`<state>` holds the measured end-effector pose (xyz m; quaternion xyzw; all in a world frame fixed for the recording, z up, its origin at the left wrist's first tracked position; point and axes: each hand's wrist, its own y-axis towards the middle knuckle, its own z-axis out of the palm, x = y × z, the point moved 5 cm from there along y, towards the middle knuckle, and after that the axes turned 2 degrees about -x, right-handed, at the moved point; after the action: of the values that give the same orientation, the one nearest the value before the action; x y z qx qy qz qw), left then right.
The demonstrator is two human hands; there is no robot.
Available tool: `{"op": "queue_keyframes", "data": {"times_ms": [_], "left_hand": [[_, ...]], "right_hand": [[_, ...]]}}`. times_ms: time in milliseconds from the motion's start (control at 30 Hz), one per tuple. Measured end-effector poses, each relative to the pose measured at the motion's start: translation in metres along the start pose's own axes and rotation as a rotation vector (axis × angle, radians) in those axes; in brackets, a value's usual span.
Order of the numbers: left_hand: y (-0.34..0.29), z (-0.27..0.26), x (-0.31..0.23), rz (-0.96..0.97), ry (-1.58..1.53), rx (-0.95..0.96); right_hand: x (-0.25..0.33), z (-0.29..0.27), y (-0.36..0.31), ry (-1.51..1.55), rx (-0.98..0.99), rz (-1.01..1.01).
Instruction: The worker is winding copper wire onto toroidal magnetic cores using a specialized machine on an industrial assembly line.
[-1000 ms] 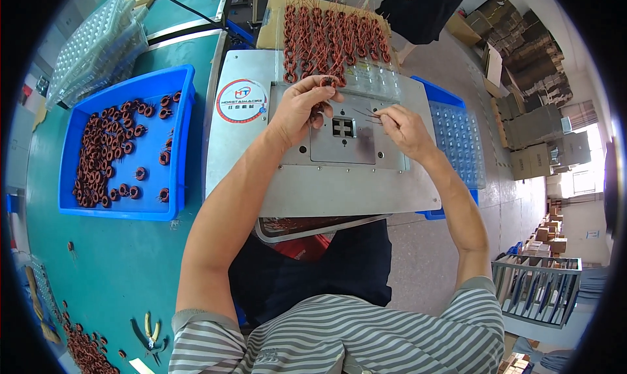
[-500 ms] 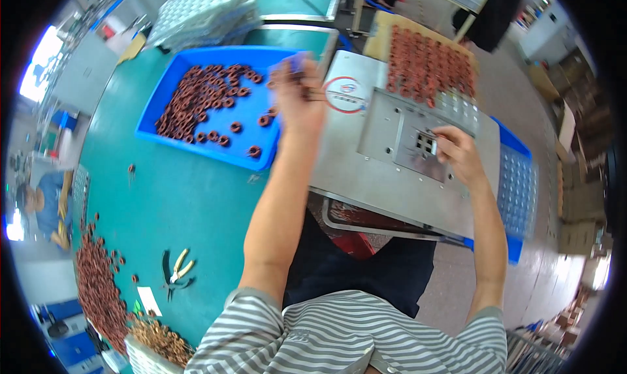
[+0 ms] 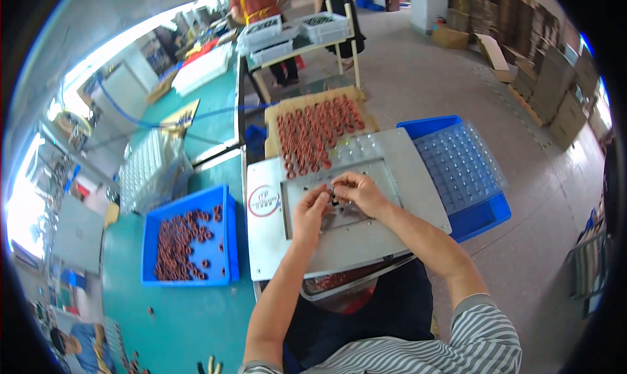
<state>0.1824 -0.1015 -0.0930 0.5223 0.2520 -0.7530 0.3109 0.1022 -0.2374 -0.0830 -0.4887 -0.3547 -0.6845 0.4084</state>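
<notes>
My left hand (image 3: pixel 309 216) and my right hand (image 3: pixel 361 193) meet over the recessed metal plate (image 3: pixel 384 180) in the grey metal worktop (image 3: pixel 274 247). Both have thumb and fingers pinched. Something small and dark sits between the fingertips, mostly hidden, and I cannot make out its kind. Left of the worktop stands a blue tray (image 3: pixel 231 238), partly filled with reddish-brown ring-shaped coils (image 3: pixel 174 243). Beyond the plate, rows of similar coils (image 3: pixel 315 131) lie on a yellowish board (image 3: pixel 272 119) and reach onto a clear pocketed sheet (image 3: pixel 356 149).
To the right, a clear pocketed tray (image 3: pixel 460 165) rests on a blue bin (image 3: pixel 482 218). A green table (image 3: pixel 127 256) runs along the left, with wrapped pocketed trays (image 3: pixel 149 168) on it. Farther off, a rack (image 3: pixel 304 44) holds white bins near two people.
My left hand has come from the blue tray to the metal plate, joining my right hand there. My head view has swung, so more of the room ahead shows.
</notes>
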Motion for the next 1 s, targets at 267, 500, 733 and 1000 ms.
{"op": "queue_keyframes", "data": {"times_ms": [267,500,733,1000], "left_hand": [[0.007,0.027,0.006,0.156,-0.007,-0.043],[0.009,0.018,0.009,0.166,-0.103,-0.051],[0.001,0.005,0.014,0.119,-0.257,-0.073],[0.012,0.000,0.008,0.187,-0.119,-0.093]], "right_hand": [[0.011,-0.016,-0.003,-0.112,0.015,-0.091],[0.007,-0.011,-0.002,-0.122,0.075,-0.207],[0.005,0.003,-0.005,-0.070,0.101,-0.090],[-0.016,0.011,0.012,-0.253,-0.045,-0.148]]}}
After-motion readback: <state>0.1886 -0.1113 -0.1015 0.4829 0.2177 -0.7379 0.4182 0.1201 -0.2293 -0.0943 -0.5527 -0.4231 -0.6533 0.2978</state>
